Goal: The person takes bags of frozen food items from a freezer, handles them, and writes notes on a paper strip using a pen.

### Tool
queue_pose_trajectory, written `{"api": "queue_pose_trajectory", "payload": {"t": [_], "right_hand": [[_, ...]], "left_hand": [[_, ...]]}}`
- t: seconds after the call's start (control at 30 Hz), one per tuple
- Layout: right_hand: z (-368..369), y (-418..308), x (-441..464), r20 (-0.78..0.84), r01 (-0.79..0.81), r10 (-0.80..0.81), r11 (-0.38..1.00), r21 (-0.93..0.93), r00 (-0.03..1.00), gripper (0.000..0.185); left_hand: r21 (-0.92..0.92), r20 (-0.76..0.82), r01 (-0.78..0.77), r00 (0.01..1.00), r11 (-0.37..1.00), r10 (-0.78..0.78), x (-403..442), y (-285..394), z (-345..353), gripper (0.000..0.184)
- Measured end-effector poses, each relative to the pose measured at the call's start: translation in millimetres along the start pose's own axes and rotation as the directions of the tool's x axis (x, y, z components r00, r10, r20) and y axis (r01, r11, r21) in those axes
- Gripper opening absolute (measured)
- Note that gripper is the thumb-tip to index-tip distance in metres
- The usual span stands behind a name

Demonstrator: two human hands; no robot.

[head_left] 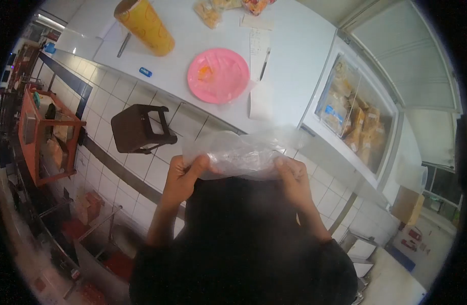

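A clear plastic bag [243, 152] is stretched between my two hands, close in front of my body. My left hand [185, 175] pinches its left edge between thumb and fingers. At the opposite edge, my right hand [293, 175] grips the plastic the same way. The bag looks crumpled and see-through; whether anything is inside I cannot make out. Just beyond it, on the white counter [203, 122], lies a pink plate [193, 84] with an orange scrap [205, 73] and some clear plastic on it.
A yellow roll [147, 28], a blue battery-like item [145, 72], papers [261, 99], a pen [265, 63] and bagged food [209, 14] sit on the counter. Rightward stands an open chest freezer [315, 119] holding packages [363, 127]. A brown stool [134, 127] is on the tiled floor.
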State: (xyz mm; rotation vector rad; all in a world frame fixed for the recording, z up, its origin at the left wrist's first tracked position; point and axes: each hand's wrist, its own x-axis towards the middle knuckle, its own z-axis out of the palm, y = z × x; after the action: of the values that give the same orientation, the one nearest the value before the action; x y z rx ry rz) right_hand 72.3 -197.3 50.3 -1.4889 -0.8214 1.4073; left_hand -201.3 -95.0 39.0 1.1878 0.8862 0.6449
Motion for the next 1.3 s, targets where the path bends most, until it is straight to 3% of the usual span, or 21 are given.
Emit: {"api": "queue_pose_trajectory", "payload": {"t": [0.07, 0.17, 0.27, 0.4, 0.47, 0.6, 0.67, 0.8, 0.87, 0.97, 1.1, 1.17, 1.3], "right_hand": [[2.2, -9.6, -4.9, -0.027, -0.078, 0.078, 0.997, 0.013, 0.997, 0.025], [-0.2, -14.3, -12.1, -0.013, -0.087, 0.089, 0.991, 0.103, 0.996, 0.021], [-4.6, -19.4, -18.8, 0.010, -0.080, 0.080, 0.988, 0.130, 0.997, 0.017], [-7.4, -6.0, -27.7, -0.034, -0.053, 0.058, 0.990, 0.131, 0.998, 0.015], [-18.7, -16.8, -29.7, 0.252, 0.119, -0.017, 0.910, -0.398, 0.968, 0.018], [-8.9, -51.2, -27.2, 0.320, 0.135, 0.037, 0.856, -0.499, 0.947, 0.017], [-10.9, -58.5, -21.5, 0.531, 0.290, 0.119, 0.728, -0.621, 0.839, 0.026], [-8.0, -66.7, -10.1, 0.662, 0.392, 0.170, 0.689, -0.609, 0.730, 0.027], [-4.7, -73.8, -5.1, 0.734, 0.546, 0.075, 0.618, -0.565, 0.675, 0.033], [2.9, -72.5, 1.2, 0.795, 0.627, 0.086, 0.566, -0.535, 0.600, 0.038], [18.8, -75.3, 2.9, 0.759, 0.538, 0.223, 0.586, -0.606, 0.612, 0.042], [26.1, -78.3, 4.6, 0.836, 0.689, 0.104, 0.517, -0.508, 0.539, 0.037], [31.7, -57.6, 4.7, 0.871, 0.727, 0.067, 0.521, -0.447, 0.487, 0.040]], "left_hand": [[-0.129, -0.061, 0.097, 0.993, 0.987, -0.105, -3.2, 5.4, 6.1, 0.027], [-0.044, -0.128, 0.162, 0.978, 0.986, -0.167, -15.2, 16.4, 10.9, 0.029], [0.052, -0.076, 0.177, 0.982, 0.983, -0.173, -27.0, 18.6, 11.7, 0.023], [-0.019, -0.214, 0.203, 0.956, 0.979, -0.202, -36.3, 30.6, 24.7, 0.032], [-0.062, -0.053, 0.296, 0.953, 0.953, -0.299, -42.8, 28.6, 14.7, 0.042], [-0.098, -0.024, 0.363, 0.930, 0.926, -0.367, -48.3, 34.9, 8.5, 0.035], [-0.070, 0.021, 0.394, 0.919, 0.916, -0.394, -51.1, 35.4, 8.9, 0.029], [-0.136, 0.015, 0.483, 0.874, 0.865, -0.486, -64.6, 34.7, -0.3, 0.019], [-0.085, -0.008, 0.518, 0.854, 0.851, -0.520, -69.7, 37.8, -4.6, 0.013], [-0.094, 0.041, 0.535, 0.845, 0.840, -0.534, -78.5, 27.3, -18.8, 0.011], [-0.100, 0.055, 0.561, 0.828, 0.822, -0.558, -83.0, 31.9, -25.7, 0.010], [-0.116, 0.112, 0.671, 0.742, 0.733, -0.661, -80.9, 40.3, -28.0, 0.011], [-0.052, 0.133, 0.632, 0.772, 0.774, -0.621, -90.8, 42.2, -36.6, 0.013]]}}
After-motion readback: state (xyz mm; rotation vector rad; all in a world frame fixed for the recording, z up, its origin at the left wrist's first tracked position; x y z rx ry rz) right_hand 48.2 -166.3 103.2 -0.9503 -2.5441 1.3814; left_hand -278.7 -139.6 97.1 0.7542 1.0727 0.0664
